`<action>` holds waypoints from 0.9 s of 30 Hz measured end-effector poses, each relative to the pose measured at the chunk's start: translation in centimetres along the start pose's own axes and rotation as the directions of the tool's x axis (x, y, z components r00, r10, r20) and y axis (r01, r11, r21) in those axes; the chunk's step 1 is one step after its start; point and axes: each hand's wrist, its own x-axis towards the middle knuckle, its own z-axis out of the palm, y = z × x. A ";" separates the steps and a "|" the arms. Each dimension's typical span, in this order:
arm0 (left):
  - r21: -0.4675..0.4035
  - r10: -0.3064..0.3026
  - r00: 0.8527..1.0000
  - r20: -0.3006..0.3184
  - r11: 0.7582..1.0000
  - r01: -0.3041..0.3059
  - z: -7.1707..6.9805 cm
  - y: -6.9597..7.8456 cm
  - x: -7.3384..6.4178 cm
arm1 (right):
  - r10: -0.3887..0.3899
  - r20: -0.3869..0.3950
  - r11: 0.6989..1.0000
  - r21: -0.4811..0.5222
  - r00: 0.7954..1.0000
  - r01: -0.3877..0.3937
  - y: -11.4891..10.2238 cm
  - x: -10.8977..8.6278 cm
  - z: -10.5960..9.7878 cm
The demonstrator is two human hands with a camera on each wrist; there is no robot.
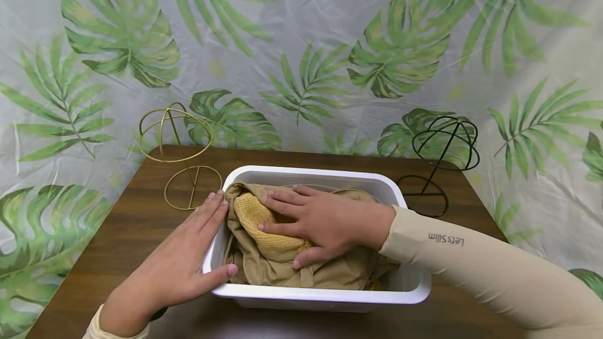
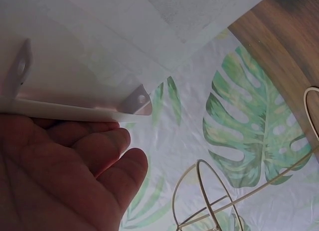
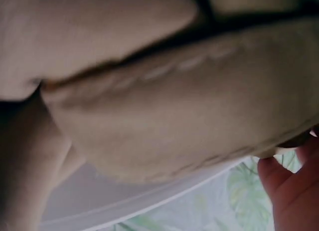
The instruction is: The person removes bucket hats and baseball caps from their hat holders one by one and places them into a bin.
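Note:
A white plastic tub point(image 1: 325, 293) stands on the table, filled with bunched khaki cloth point(image 1: 334, 276) that has stitched seams. On top lies a mustard-yellow knitted item point(image 1: 249, 213), partly covered by my right hand point(image 1: 330, 221). That hand lies palm down with its fingers spread, pressing on the knit and the khaki cloth. My left hand point(image 1: 179, 258) rests against the tub's left rim, its fingers extended along the outside and its thumb reaching over the edge. From below, the left wrist view shows those fingers point(image 2: 107, 143) touching the rim's underside. Stitched khaki cloth point(image 3: 189, 111) fills much of the right wrist view.
A gold wire stand point(image 1: 192, 208) is left of the tub at the back. A black wire stand point(image 1: 435, 171) is behind the tub's right side. The dark wooden table point(image 1: 113, 239) backs onto a leaf-print sheet point(image 1: 306, 30).

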 end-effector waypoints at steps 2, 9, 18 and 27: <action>0.000 0.003 1.000 -0.006 1.000 -0.003 0.0 0.0 0.0 | 0.014 0.020 1.000 -0.008 1.000 -0.014 0.1 0.1 0.2; -0.006 -0.004 1.000 0.002 1.000 0.004 -0.1 0.1 0.2 | 0.041 0.086 0.999 -0.009 0.995 -0.040 1.1 0.8 1.7; 0.001 0.004 1.000 0.023 1.000 -0.004 -0.5 0.0 0.2 | 0.024 0.132 0.999 0.019 0.991 -0.027 1.7 1.9 4.2; -0.009 -0.002 0.999 0.035 1.000 0.002 -0.2 -0.1 0.0 | 0.009 0.187 0.996 0.082 0.982 -0.024 1.8 3.1 6.5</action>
